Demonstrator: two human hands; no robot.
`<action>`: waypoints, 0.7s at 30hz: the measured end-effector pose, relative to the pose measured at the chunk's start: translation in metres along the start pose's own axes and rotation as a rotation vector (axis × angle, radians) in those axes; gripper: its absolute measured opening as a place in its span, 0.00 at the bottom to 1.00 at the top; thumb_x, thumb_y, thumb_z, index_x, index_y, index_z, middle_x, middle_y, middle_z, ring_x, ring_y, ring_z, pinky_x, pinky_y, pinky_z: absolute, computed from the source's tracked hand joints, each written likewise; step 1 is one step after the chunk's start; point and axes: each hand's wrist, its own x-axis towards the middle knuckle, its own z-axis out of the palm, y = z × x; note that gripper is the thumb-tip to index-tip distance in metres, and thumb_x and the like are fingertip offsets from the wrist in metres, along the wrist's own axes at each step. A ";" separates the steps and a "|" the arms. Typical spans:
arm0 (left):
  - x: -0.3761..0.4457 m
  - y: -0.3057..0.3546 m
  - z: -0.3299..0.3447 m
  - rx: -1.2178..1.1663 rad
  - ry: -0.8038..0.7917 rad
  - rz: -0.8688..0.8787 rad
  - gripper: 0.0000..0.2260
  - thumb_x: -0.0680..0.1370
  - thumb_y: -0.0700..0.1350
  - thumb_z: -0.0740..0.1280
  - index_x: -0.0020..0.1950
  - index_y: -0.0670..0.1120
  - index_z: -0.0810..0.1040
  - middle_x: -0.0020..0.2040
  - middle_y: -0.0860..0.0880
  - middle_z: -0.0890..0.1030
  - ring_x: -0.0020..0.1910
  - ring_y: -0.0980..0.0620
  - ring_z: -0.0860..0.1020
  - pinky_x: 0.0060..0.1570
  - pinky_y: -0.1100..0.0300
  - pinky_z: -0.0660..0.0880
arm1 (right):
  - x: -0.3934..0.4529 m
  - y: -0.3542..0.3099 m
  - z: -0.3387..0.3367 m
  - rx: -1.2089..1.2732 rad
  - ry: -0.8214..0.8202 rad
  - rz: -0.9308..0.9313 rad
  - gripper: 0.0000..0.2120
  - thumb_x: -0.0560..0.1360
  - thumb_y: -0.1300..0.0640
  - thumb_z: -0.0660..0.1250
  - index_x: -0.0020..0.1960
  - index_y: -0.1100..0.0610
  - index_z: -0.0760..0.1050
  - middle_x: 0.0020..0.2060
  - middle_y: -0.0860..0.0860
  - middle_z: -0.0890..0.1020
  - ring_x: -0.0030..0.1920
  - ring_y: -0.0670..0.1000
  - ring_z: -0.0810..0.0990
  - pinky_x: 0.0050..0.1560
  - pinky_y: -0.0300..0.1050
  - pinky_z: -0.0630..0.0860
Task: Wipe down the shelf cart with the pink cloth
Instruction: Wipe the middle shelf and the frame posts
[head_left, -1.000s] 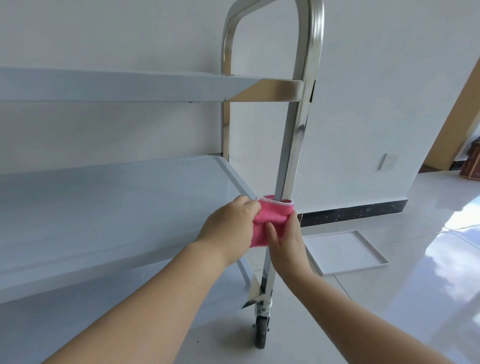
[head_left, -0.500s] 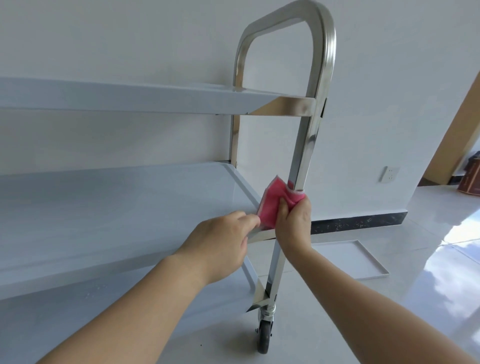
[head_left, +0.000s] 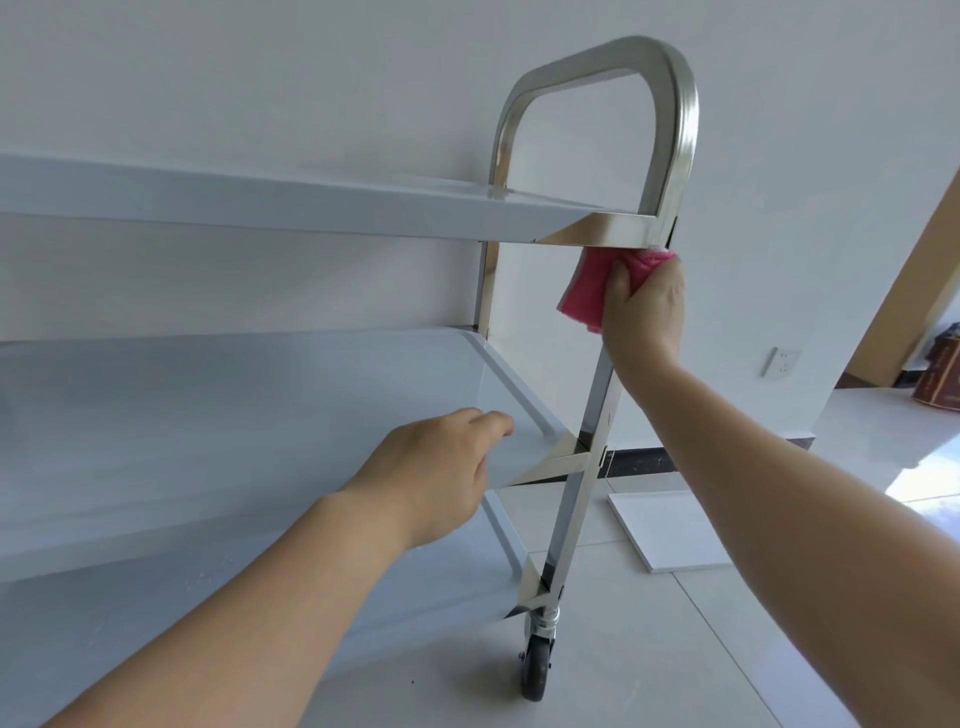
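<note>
Cloth work on the near upright is the step in hand; your right hand (head_left: 644, 306) grips the pink cloth (head_left: 589, 291) bunched round the steel post (head_left: 597, 415), right of centre in the upper half of the frame, just under the corner bracket of the top shelf (head_left: 311, 208); fingers curled over the fabric, a loose flap hanging off to the left of the post; your left hand (head_left: 441, 473) hovers relaxed, fingers loosely extended, holding nothing, above the front edge of the middle shelf (head_left: 234, 405) at centre frame; can't tell if it touches the shelf.

Advice, judged from this frame only: keep the cloth wrapped round the post so all faces get contact, not just the near one; fold that dangling flap in so it doesn't snag on the bracket; the shelf cart (head_left: 670, 130) sits on a caster (head_left: 535, 670) at lower centre, so I'd steady the middle shelf edge with the free hand while you press; the handle loop at the top and the bracket corners look like the spots easiest to miss; firm, even pressure, long strokes along the post.
</note>
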 end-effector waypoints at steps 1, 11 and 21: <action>-0.002 -0.001 0.000 0.000 0.002 0.003 0.15 0.77 0.41 0.56 0.63 0.52 0.68 0.53 0.52 0.77 0.47 0.46 0.76 0.46 0.51 0.75 | -0.002 0.002 -0.001 -0.015 0.007 -0.021 0.14 0.77 0.52 0.58 0.58 0.59 0.66 0.51 0.51 0.73 0.52 0.53 0.74 0.51 0.46 0.70; -0.010 -0.006 0.004 -0.008 -0.022 -0.018 0.15 0.77 0.41 0.56 0.62 0.51 0.69 0.53 0.52 0.77 0.47 0.47 0.75 0.45 0.54 0.74 | -0.092 0.082 0.012 -0.026 -0.159 0.148 0.13 0.77 0.55 0.59 0.61 0.55 0.64 0.47 0.44 0.72 0.48 0.50 0.73 0.46 0.43 0.68; -0.012 -0.003 -0.005 0.010 -0.001 -0.040 0.13 0.77 0.43 0.58 0.61 0.50 0.70 0.55 0.51 0.76 0.48 0.46 0.76 0.47 0.53 0.74 | -0.122 0.088 -0.024 -0.041 -0.179 0.038 0.10 0.76 0.55 0.62 0.56 0.52 0.67 0.48 0.45 0.73 0.47 0.44 0.76 0.40 0.31 0.69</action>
